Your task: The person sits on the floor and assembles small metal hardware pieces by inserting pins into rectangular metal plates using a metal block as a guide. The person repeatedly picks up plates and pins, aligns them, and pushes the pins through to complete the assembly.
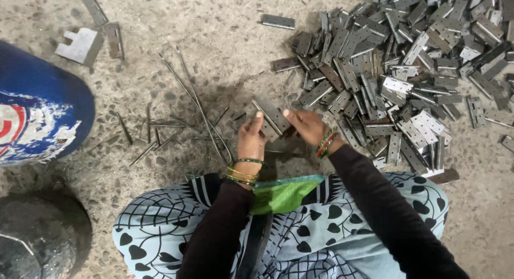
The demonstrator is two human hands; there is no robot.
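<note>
I am looking down at a rough stone floor (214, 38). The biggest thing on it is the big heap of metal hinges (407, 70), spreading out to my right and reaching far up the picture. On my far left a blue drum (37, 107) is standing, and below it a dark round thing (37, 236) is sitting. Near the top left a flat notched metal piece (80, 45) is lying. In front of my knees a bunch of thin metal pins (187, 105) is lying, some long and some short, pointing many ways.

I am holding one hinge (273, 115) just above the floor, right in the middle, between the pins and the heap. My left hand (250, 140) is closing its fingers on the near end of it. My right hand (305, 126) is pinching the far side with thumb and fingers.

The hinge is folded shut. Its long side is running slantwise, from up-left to down-right. I cannot tell if a pin is inside it.

I think the work is far from over, because the heap is so big and I am seeing no separate pile of done ones.
</note>
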